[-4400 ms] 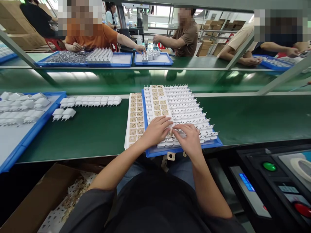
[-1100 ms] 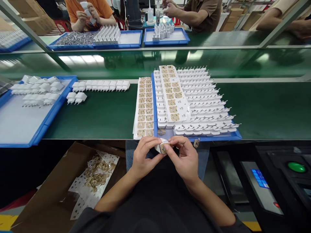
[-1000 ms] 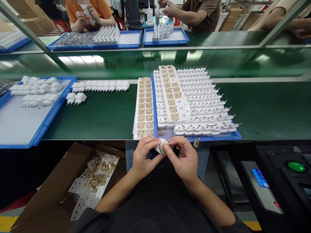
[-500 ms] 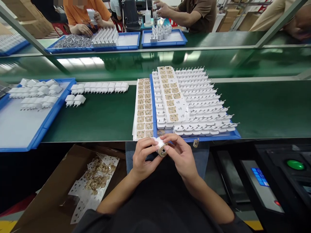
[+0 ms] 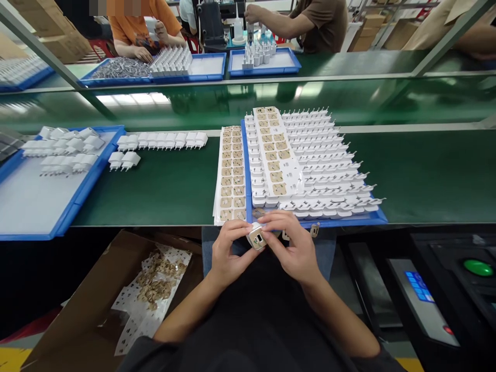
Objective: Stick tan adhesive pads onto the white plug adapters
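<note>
Between both hands, just in front of the belt's near edge, is a white plug charger (image 5: 251, 230). Its end face, turned toward me, carries a tan film (image 5: 256, 238) with a dark rectangular port opening. My left hand (image 5: 228, 252) grips the charger from the left, thumb below and fingers on top. From the right, my right hand (image 5: 292, 248) pinches it, its thumb and fingertips at the face's edge. Beyond my hands, rows of white chargers (image 5: 313, 170) with pins up fill a blue tray (image 5: 382, 217). A sheet of tan stickers (image 5: 277, 155) lies across those chargers.
More sticker sheets (image 5: 232, 175) lie left of that tray. A row of chargers (image 5: 166, 139) sits on the green belt (image 5: 166, 191), beside another blue tray (image 5: 73, 206). Tan scraps (image 5: 158, 279) fill a cardboard box (image 5: 77, 310) below. Two co-workers (image 5: 143, 31) work across the belt.
The charger has turned so its tan face and port show more fully toward me. My right fingers have shifted slightly on it. The view has moved a little.
</note>
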### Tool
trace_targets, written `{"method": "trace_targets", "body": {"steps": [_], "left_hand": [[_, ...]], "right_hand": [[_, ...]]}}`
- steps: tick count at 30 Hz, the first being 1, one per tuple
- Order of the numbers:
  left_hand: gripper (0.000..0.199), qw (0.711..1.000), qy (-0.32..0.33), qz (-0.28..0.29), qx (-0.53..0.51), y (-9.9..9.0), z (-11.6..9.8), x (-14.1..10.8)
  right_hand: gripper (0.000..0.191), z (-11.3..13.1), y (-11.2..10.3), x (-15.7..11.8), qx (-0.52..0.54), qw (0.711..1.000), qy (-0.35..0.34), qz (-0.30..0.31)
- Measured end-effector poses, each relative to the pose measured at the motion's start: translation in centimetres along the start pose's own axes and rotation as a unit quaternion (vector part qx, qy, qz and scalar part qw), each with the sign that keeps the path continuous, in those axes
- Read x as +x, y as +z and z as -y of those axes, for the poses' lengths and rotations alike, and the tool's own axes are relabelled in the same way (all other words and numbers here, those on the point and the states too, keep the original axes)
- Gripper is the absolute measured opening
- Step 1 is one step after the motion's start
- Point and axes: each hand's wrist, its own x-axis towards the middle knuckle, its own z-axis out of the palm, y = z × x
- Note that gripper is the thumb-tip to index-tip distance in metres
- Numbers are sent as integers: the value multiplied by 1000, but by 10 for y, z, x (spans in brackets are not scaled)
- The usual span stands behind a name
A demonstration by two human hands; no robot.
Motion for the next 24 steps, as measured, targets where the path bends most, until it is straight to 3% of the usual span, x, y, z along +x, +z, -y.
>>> {"method": "trace_targets", "body": {"steps": [3,6,9,13,17,21,24], "left_hand": [[35,995,-93,2,-29,-2,1,-1],[34,989,-144,-9,-16,-8,4,1],[33,986,-165,-22,25,-19,11,4],[31,978,-156,-41,136,-45,32,14],[32,936,-158,-74,306,-99,77,49],[31,840,-233,-86,483,-173,127,107],[32,828,-247,-101,494,-210,151,147]], "right_hand": [[17,3,-5,1,-40,994,-100,22],[13,-1,-13,5,-34,996,-80,-9],[12,-11,-15,15,-186,981,-48,-38],[14,-20,-12,23,-381,921,-71,21],[12,-21,-17,22,-390,913,-116,-6],[10,-26,-26,23,-354,925,-139,4],[10,-28,-27,22,-344,929,-141,2]]}}
